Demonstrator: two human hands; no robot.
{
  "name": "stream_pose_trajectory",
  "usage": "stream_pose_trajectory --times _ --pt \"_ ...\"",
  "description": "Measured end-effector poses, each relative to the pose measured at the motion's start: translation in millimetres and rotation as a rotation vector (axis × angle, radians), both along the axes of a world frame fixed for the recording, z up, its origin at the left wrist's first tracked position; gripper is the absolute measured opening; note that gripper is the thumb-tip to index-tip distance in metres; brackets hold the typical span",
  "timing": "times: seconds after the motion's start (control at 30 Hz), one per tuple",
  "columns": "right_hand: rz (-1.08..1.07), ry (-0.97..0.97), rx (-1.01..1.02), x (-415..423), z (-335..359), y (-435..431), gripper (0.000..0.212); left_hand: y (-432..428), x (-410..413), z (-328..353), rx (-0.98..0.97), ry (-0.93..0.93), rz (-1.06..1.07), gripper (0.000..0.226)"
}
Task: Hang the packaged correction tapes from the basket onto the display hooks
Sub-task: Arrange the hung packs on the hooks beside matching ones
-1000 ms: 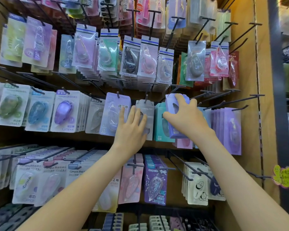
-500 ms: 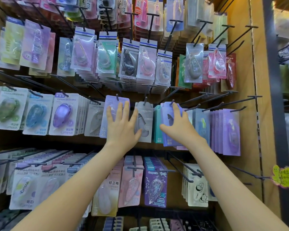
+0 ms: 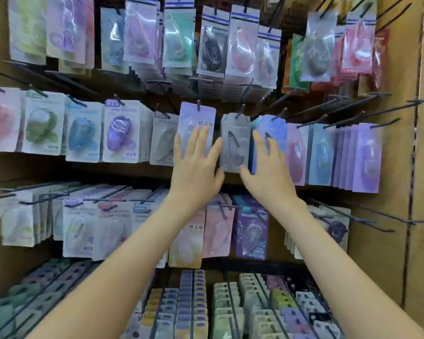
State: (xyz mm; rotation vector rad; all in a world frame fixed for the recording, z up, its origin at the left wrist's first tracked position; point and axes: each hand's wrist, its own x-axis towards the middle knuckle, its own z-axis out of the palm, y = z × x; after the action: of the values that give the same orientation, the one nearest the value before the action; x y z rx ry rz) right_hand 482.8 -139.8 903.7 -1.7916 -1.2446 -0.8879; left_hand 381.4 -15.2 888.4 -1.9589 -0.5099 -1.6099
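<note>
No longer grips with the right hand (image 3: pixel 267 172): fingers (image 3: pixel 257 143) loose and spread, just touching the blue pack (image 3: pixel 273 128), now hanging just right of the grey pack (image 3: pixel 235 143). Presses the left hand (image 3: pixel 196 167), open and flat, on the lilac pack (image 3: pixel 197 121) just left of it. Suggests one more tape hung. Leaves bare hooks (image 3: pixel 377 113) jutting further right; needs a straight pull-back. Shows no basket.
</note>
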Motion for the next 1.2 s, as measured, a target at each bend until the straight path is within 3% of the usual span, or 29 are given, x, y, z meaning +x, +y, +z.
stream_pose_trajectory --times 0.27,0.47,0.6,0.8,1.03,1.2 --pt "0.223 -0.096 0.082 -124 -96 31 0.057 8 -133 -101 -0.158 0.018 -0.218 0.050" --pt "0.466 0.036 -0.164 -227 -249 73 0.043 29 -257 -257 -0.474 0.172 -0.152 0.044" --pt "0.531 0.268 -0.528 -265 -407 92 0.045 34 -325 -417 -0.815 0.273 -0.062 0.039" --pt "0.451 0.538 -1.096 -291 -695 74 0.058 -10 -412 -708 -1.567 0.410 0.228 0.048" --pt "0.414 0.739 -1.445 -295 -992 31 0.070 -68 -412 -986 -1.926 0.516 0.374 0.069" --pt "0.374 0.740 -1.509 -313 -1145 76 0.080 -49 -393 -1112 -1.982 0.584 0.473 0.070"
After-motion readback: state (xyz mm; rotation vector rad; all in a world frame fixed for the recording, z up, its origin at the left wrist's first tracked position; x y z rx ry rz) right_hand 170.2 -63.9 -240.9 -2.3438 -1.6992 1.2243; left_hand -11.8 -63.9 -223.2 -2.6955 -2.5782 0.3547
